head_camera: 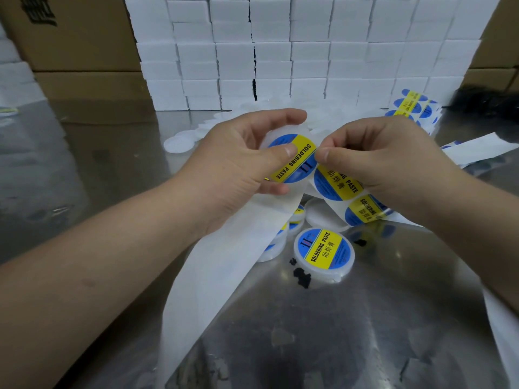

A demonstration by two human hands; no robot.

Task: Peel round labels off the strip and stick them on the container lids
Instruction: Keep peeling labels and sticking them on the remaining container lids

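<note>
Just above the finished lid (324, 255) on the desk (365, 318), our left hand (238, 161) curls its fingers (280, 116) round a fresh lid (273, 134), thumb pressing the label (295, 161) down; our right hand (384, 164) pinches the strip (337, 183) beside it. We'd rub from centre outward, keeping it centred, no bubbles.

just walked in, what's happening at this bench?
A person is labelling lids by hand. The left hand holds a white lid with a label on it, thumb pressing it down; the right hand pinches the label's edge. The strip hangs down to the table, where one labelled lid already sits.
</note>
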